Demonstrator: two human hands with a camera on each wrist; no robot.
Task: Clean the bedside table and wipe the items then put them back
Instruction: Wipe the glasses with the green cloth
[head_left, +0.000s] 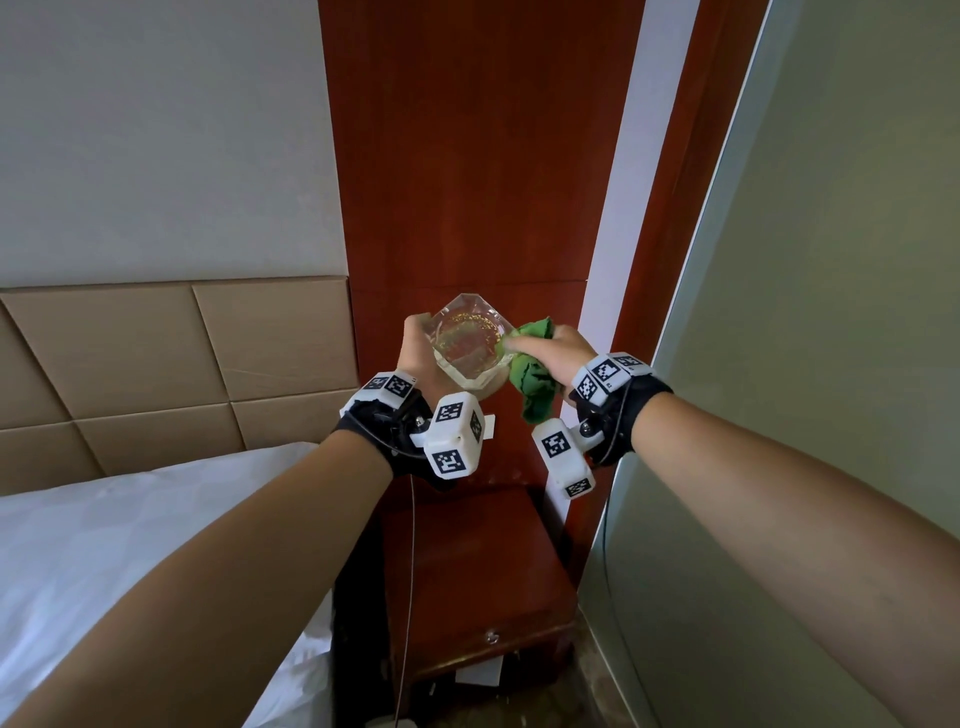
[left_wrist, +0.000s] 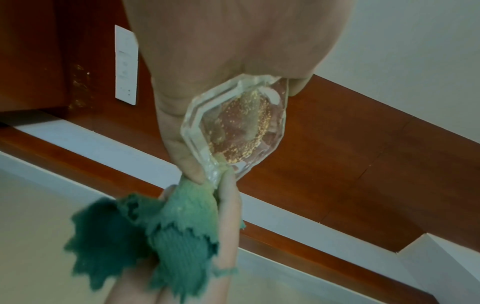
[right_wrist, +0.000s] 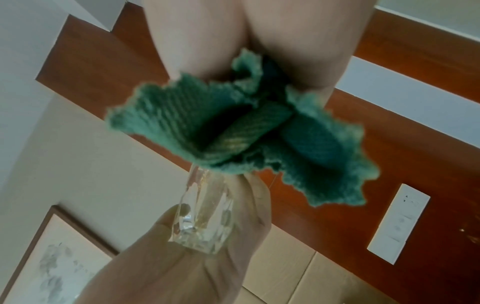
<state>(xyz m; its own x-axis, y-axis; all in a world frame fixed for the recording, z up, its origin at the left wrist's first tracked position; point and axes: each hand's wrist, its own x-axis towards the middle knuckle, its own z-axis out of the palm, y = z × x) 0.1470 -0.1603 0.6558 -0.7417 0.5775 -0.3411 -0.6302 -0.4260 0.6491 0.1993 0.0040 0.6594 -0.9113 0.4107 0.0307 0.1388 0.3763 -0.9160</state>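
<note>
Left hand (head_left: 415, 353) gripped faceted glass ashtray (head_left: 470, 345) above the desk (head_left: 467, 561); right hand (head_left: 558, 356) fingers clutched green cloth (head_left: 530, 387) against its rim. No readable writing.

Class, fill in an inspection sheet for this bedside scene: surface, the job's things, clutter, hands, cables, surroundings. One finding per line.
Surface: bedside table top bare where visible, beneath the raised hands.
Job's things: faceted glass dish held up in the air; green cloth against its rim.
Clutter: papers on the floor under the table.
Hands: left hand grips the dish; right hand holds the cloth.
Cables: thin wire hangs from the left wrist.
Surroundings: bed, padded headboard, wood wall panel, switch plate.
</note>
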